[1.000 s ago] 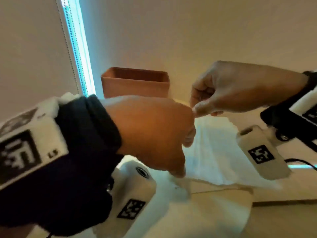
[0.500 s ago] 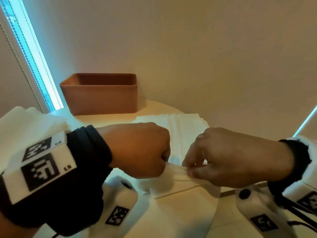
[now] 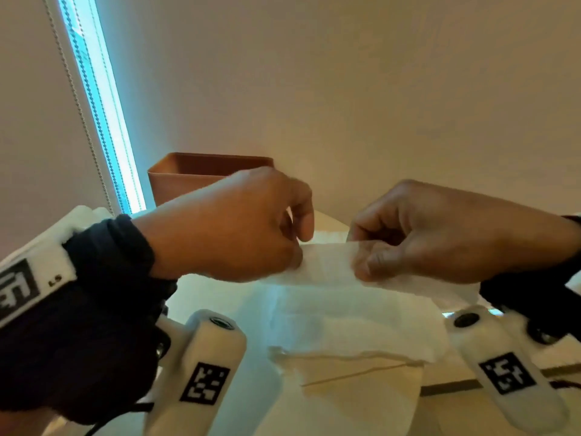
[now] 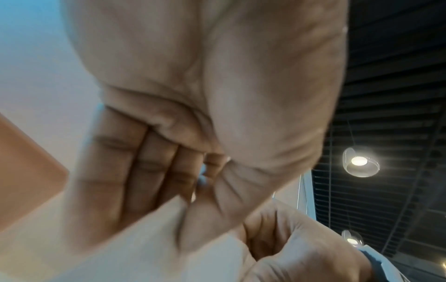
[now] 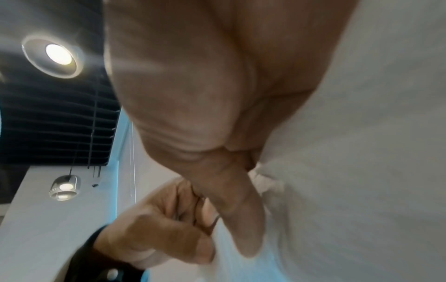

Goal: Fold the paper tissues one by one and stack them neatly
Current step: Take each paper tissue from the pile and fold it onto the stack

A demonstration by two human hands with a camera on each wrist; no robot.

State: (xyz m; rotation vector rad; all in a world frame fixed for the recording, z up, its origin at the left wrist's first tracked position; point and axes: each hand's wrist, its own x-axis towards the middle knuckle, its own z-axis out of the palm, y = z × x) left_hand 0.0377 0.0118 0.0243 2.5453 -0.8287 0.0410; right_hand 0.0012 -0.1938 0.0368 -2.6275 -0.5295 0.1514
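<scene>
A white paper tissue [image 3: 327,262] is held up in the air between both hands, and its lower part [image 3: 352,328] hangs down in front of the table. My left hand [image 3: 298,247] pinches its top edge at the left. My right hand [image 3: 358,262] pinches the same edge at the right, a short gap away. In the left wrist view my left hand [image 4: 190,202] holds the tissue [image 4: 135,244] between thumb and fingers. The right wrist view shows my right hand [image 5: 251,171] with its thumb against the tissue [image 5: 350,171]. Any stack of tissues is hidden.
A terracotta-coloured box [image 3: 195,174] stands at the back of the pale table [image 3: 330,221], behind my left hand. A window blind with a bright strip [image 3: 94,105] runs down the left. A plain wall fills the back.
Both hands have risen from low over the table and moved apart. The tissue edge is now stretched between them, and the view has tilted up.
</scene>
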